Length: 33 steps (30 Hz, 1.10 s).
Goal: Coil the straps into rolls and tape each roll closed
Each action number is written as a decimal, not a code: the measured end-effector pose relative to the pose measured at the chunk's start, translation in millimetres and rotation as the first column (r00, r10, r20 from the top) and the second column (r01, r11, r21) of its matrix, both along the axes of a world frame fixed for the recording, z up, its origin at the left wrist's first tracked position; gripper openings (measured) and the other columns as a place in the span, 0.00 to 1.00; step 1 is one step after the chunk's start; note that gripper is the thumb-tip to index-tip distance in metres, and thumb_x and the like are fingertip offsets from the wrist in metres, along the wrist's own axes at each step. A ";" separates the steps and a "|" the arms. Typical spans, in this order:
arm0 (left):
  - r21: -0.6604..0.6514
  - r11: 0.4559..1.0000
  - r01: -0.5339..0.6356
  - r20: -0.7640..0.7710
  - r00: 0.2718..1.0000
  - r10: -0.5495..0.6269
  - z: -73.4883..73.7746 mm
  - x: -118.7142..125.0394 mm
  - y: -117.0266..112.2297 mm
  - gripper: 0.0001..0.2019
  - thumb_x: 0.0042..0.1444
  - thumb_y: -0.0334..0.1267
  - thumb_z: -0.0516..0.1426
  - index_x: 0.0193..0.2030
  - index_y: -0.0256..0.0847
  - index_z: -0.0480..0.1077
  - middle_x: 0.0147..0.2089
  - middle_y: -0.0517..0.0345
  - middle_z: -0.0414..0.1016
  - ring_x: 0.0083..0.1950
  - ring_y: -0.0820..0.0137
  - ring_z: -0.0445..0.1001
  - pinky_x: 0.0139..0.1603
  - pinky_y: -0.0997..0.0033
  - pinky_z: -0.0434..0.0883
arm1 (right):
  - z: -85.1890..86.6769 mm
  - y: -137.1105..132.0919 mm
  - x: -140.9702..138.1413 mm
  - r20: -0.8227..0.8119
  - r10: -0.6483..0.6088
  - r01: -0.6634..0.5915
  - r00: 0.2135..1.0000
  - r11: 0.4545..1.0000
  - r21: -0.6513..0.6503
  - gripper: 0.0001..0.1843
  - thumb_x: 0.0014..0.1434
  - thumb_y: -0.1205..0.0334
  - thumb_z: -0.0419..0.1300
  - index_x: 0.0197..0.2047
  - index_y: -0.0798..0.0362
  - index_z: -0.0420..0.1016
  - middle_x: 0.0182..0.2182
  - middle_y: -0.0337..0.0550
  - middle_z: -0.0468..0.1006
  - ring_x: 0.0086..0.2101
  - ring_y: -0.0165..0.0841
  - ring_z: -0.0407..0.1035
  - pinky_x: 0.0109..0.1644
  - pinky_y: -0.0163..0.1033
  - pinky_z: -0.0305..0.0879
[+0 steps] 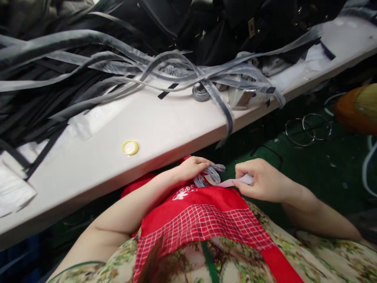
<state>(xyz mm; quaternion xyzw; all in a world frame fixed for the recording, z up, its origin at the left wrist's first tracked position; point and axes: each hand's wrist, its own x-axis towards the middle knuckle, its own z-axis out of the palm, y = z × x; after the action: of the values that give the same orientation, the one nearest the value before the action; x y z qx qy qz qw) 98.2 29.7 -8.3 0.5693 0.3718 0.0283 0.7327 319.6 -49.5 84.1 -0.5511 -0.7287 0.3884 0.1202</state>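
In the head view, my left hand (193,168) is closed on a crumpled bundle of translucent plastic strip (212,172) above my lap. My right hand (262,179), fingers curled in a fist, grips a flat pale strip (228,183). This strip stretches from the bundle to my right fist, and a whitish end sticks out between the fingers. Its exact material I cannot make out. Below both hands lies my red apron (200,200), with white print and a checked band. The fingertips of my left hand are partly hidden.
A long white table (165,125) runs beyond my hands. On it lie a yellow-rimmed tape roll (130,147), tangled translucent strips (97,37), a grey roll (201,92) and black bags (212,39). Metal rings (316,127) show at right, near an orange-yellow object (357,109).
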 end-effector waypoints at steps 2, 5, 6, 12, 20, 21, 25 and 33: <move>0.055 0.998 0.015 -0.043 0.999 -0.013 1.6 1.7 -0.3 0.17 0.58 0.41 0.54 0.47 0.34 0.78 0.46 0.49 0.81 0.45 0.61 0.78 0.52 0.62 0.73 | 7.8 -1.7 -5.0 -0.034 0.034 -0.035 0.999 0.999 -0.033 0.10 0.51 0.64 0.60 0.21 0.55 0.67 0.16 0.32 0.65 0.19 0.22 0.56 0.23 0.30 0.48; 0.090 0.995 0.049 -0.076 0.996 -0.042 4.5 3.7 0.3 0.18 0.58 0.40 0.53 0.47 0.33 0.78 0.47 0.49 0.81 0.47 0.61 0.78 0.53 0.63 0.72 | 14.0 -2.4 -7.7 -0.087 0.063 -0.068 0.994 0.996 -0.056 0.10 0.50 0.64 0.60 0.20 0.55 0.66 0.16 0.32 0.64 0.18 0.22 0.56 0.23 0.30 0.48; 0.096 0.994 0.060 -0.078 0.996 -0.052 5.0 4.2 0.5 0.18 0.59 0.40 0.52 0.48 0.33 0.78 0.47 0.50 0.81 0.47 0.61 0.78 0.53 0.64 0.72 | 13.9 -2.2 -8.1 -0.074 0.052 -0.056 0.996 0.997 -0.047 0.09 0.50 0.64 0.59 0.20 0.55 0.66 0.16 0.32 0.64 0.18 0.22 0.56 0.23 0.30 0.48; 0.138 0.986 0.093 -0.104 0.991 -0.079 2.0 5.9 0.5 0.20 0.59 0.42 0.51 0.48 0.33 0.77 0.46 0.50 0.81 0.47 0.61 0.78 0.54 0.64 0.71 | 5.0 -4.4 -11.3 0.100 -0.057 0.049 0.993 0.996 0.081 0.06 0.49 0.66 0.58 0.22 0.54 0.68 0.18 0.33 0.68 0.21 0.24 0.58 0.27 0.32 0.49; 0.146 0.984 0.101 -0.118 0.989 -0.084 0.9 7.2 1.5 0.20 0.59 0.43 0.51 0.50 0.33 0.77 0.48 0.50 0.81 0.47 0.62 0.78 0.54 0.66 0.71 | 7.2 -7.3 -5.9 0.152 -0.089 0.076 0.984 0.993 0.086 0.06 0.49 0.66 0.58 0.22 0.53 0.68 0.18 0.34 0.68 0.20 0.25 0.59 0.26 0.33 0.47; 0.149 0.983 0.104 -0.124 0.989 -0.086 1.9 7.8 1.7 0.20 0.59 0.42 0.51 0.50 0.34 0.77 0.48 0.51 0.81 0.48 0.62 0.78 0.54 0.67 0.71 | 4.6 -6.8 -8.3 0.161 -0.079 0.067 0.984 0.995 0.078 0.06 0.49 0.66 0.58 0.22 0.53 0.68 0.18 0.34 0.69 0.21 0.25 0.59 0.27 0.34 0.48; 0.191 0.976 0.102 -0.172 0.983 -0.069 3.5 10.2 1.6 0.18 0.59 0.42 0.52 0.48 0.36 0.77 0.48 0.52 0.81 0.48 0.62 0.78 0.53 0.67 0.71 | -15.3 -5.3 -25.4 0.187 -0.057 0.040 0.981 0.995 0.096 0.04 0.50 0.65 0.58 0.24 0.53 0.69 0.21 0.38 0.73 0.23 0.28 0.63 0.29 0.35 0.50; 0.116 0.993 0.039 -0.037 0.999 -0.035 11.0 7.5 -6.4 0.15 0.57 0.38 0.52 0.42 0.34 0.78 0.40 0.53 0.81 0.41 0.66 0.77 0.46 0.69 0.72 | -51.2 12.9 -26.6 -0.047 -0.188 0.190 0.981 0.981 0.036 0.11 0.55 0.57 0.62 0.27 0.53 0.70 0.23 0.38 0.72 0.25 0.29 0.64 0.29 0.34 0.52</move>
<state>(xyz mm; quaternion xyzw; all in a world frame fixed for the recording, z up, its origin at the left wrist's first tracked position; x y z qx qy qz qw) 105.6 23.4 2.7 0.6183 0.3717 0.0264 0.6920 292.9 -36.7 32.9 -0.6067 -0.6779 0.3725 0.1833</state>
